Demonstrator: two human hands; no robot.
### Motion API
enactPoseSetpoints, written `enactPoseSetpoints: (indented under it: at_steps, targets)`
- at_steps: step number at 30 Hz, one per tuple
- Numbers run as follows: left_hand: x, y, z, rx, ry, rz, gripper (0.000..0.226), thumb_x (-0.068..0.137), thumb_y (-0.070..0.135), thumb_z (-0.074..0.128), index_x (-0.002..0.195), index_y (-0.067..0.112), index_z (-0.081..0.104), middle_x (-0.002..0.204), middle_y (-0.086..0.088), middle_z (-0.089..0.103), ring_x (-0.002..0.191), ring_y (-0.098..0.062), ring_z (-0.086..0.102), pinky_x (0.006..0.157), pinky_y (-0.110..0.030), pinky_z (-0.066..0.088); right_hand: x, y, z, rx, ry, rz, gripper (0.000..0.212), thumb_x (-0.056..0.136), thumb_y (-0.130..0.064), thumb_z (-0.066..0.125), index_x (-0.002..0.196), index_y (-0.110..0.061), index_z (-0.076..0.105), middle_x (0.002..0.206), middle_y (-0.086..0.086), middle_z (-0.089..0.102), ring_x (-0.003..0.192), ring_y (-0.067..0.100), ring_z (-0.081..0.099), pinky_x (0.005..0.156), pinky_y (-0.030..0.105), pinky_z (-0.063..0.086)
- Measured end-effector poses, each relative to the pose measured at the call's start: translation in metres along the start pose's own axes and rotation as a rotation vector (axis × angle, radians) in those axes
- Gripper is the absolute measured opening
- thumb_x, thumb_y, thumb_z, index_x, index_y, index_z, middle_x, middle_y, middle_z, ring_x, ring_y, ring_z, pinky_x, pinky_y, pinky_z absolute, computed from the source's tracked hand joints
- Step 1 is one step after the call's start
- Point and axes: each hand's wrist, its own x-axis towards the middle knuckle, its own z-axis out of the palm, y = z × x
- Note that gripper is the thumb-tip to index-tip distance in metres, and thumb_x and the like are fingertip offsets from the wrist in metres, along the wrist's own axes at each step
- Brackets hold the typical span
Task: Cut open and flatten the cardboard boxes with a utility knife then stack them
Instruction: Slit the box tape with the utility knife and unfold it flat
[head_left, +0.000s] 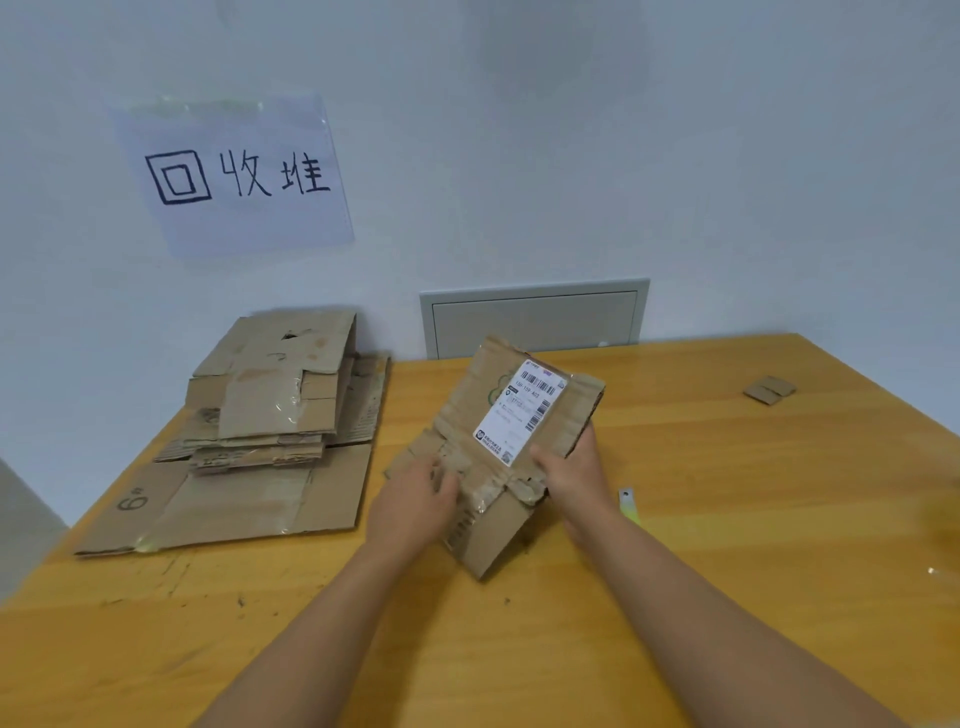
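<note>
Cardboard box mid-table, partly flattened, label up. Left hand pressing on its near left flap, fingers bent. Right hand gripping its right edge. Flattened stack left of box; utility knife just right.

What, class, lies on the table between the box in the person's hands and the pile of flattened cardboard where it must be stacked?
Nothing visible. The box, held by the left hand and right hand, sits just right of the flattened stack, with only bare wooden table between them. The knife lies on the far side, right of the hands.
</note>
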Motion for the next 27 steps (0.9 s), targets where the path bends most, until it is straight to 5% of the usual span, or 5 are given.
enactPoseSetpoints:
  at_steps: [5, 11, 18, 21, 27]
  targets:
    - [0.012, -0.008, -0.031, -0.181, 0.141, -0.149, 0.066, 0.092, 0.057, 0.051, 0.147, 0.023, 0.038, 0.147, -0.005, 0.042, 0.133, -0.028, 0.040, 0.108, -0.047, 0.039, 0.007, -0.022, -0.020, 0.070, -0.116, -0.017, 0.051, 0.087, 0.006, 0.065, 0.124, -0.024, 0.047, 0.113, 0.003, 0.070, 0.101, 0.022, 0.070, 0.084, 0.042, 0.059]
    - [0.000, 0.004, -0.054, -0.817, -0.163, -0.188, 0.035, 0.096, 0.045, 0.057, 0.120, 0.019, 0.062, 0.114, -0.004, 0.071, 0.102, -0.021, 0.068, 0.095, -0.046, 0.054, 0.009, -0.036, -0.033, 0.162, -0.280, 0.012, 0.056, 0.087, 0.006, 0.065, 0.133, -0.021, 0.047, 0.106, 0.011, 0.074, 0.093, 0.031, 0.073, 0.078, 0.046, 0.059]
    - [-0.013, 0.010, -0.052, -0.661, 0.149, -0.100, 0.019, 0.100, 0.037, 0.052, 0.105, 0.019, 0.055, 0.103, 0.001, 0.066, 0.096, -0.017, 0.062, 0.091, -0.045, 0.051, -0.005, -0.014, -0.017, -0.160, -0.156, -0.049, 0.063, 0.097, -0.039, 0.056, 0.149, -0.048, 0.021, 0.126, -0.005, 0.065, 0.105, 0.019, 0.068, 0.095, 0.050, 0.053]
    - [-0.018, 0.011, -0.055, -0.676, 0.226, -0.110, 0.025, 0.101, 0.038, 0.050, 0.108, 0.014, 0.053, 0.100, 0.003, 0.065, 0.096, -0.016, 0.062, 0.082, -0.037, 0.051, -0.019, -0.009, -0.012, -0.324, -0.116, -0.139, 0.066, 0.103, -0.035, 0.046, 0.153, -0.047, 0.004, 0.122, -0.013, 0.053, 0.110, 0.017, 0.056, 0.100, 0.045, 0.046]
    - [-0.029, 0.000, -0.061, -0.786, 0.085, -0.115, 0.022, 0.101, 0.036, 0.051, 0.120, 0.025, 0.050, 0.112, 0.008, 0.063, 0.102, -0.009, 0.060, 0.079, -0.030, 0.050, -0.022, 0.000, -0.003, -0.367, -0.079, -0.371, 0.045, 0.104, -0.016, 0.044, 0.144, -0.035, 0.040, 0.127, -0.012, 0.056, 0.110, 0.009, 0.058, 0.089, 0.026, 0.047]
